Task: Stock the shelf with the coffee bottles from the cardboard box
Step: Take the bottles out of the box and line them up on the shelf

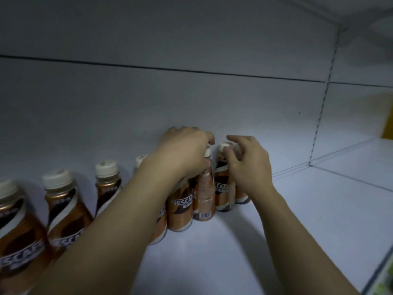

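The coffee bottles [202,188] I am handling stand in a tight bunch on the shelf [297,220], close in front of the back wall [191,92], several touching one another. My left hand [182,152] lies over the tops of the bunch, fingers curled down round the caps on the side toward the back wall. Its thumb is against the cap of the bottle that shows its barcode. My right hand [248,167] pinches the white cap of the next bottle, forefinger lifted a little. To do this step well, I judge, I should feel each base flat on the shelf before letting go. Then I should square the bunch to the back wall, in line with the row of bottles [61,201] standing along it, and turn the barcode bottle label-out. Tall, narrow bottles like these would likely tip if shoved at the cap, so any push belongs low on the body. My left wrist covers part of the bunch, so I cannot count it or tell whether every base is down. The cardboard box is out of view. The row's nearest bottles are blurred and cut by the frame edge, and a yellow thing [387,116] farther along the back wall is too dim to name.
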`<state>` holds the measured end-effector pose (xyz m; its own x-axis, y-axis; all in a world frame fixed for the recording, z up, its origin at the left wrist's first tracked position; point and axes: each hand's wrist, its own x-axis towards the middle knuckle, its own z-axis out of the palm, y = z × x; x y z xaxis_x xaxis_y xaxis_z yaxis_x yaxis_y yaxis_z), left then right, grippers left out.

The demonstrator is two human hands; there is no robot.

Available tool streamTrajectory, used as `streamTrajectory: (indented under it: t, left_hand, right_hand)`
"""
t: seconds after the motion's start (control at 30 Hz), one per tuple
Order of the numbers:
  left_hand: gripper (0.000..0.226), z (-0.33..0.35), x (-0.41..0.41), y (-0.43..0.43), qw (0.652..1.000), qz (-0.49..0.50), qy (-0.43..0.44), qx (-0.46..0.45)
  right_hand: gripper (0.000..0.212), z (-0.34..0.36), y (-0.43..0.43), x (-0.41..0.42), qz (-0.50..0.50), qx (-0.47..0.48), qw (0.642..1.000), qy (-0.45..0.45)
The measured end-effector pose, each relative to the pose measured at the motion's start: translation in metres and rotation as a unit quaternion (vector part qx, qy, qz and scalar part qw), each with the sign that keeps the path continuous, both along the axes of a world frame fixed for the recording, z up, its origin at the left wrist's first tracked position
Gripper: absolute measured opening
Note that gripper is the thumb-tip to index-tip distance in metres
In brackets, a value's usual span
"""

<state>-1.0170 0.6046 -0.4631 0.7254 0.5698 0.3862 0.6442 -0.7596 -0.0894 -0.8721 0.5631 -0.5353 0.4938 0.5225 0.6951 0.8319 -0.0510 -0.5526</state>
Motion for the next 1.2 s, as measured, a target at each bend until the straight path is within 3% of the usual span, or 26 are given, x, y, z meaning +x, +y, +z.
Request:
streamTrajectory:
  t: [0.23, 0.33, 0.47, 0.67, 0.8, 1.0, 1.2]
  left_hand:
    - [0.036, -0.001, 0.015, 0.010, 0.999, 0.011, -0.010, -0.030]
    - [0.031, -0.004, 0.018, 0.012, 0.999, 0.010, -0.002, 0.043]
    - [0.028, -0.007, 0.018, 0.015, 0.996, 0.009, -0.008, 0.089]
    - [0.039, -0.009, 0.023, 0.018, 0.992, 0.041, -0.003, 0.116]
    - [0.055, -0.015, 0.028, 0.016, 0.988, 0.064, -0.057, 0.126]
    - [0.065, -0.002, 0.015, 0.015, 0.997, 0.016, -0.050, 0.047]
    - [0.041, -0.009, 0.016, 0.015, 0.999, 0.015, -0.031, 0.025]
  right_hand:
    - [0.048, -0.013, 0.004, 0.002, 0.008, -0.019, 1.000, 0.000]
    - [0.058, -0.016, 0.007, 0.005, -0.002, -0.029, 0.999, 0.012]
    - [0.046, -0.020, 0.007, 0.006, -0.015, -0.031, 0.999, 0.011]
    - [0.043, -0.023, 0.002, 0.007, 0.005, -0.037, 0.998, 0.044]
    - [0.045, -0.025, 0.003, 0.007, 0.015, -0.032, 0.998, 0.053]
    - [0.047, -0.026, 0.003, 0.007, 0.015, -0.036, 0.997, 0.060]
    - [0.049, -0.028, 0.005, 0.004, -0.011, -0.051, 0.997, 0.057]
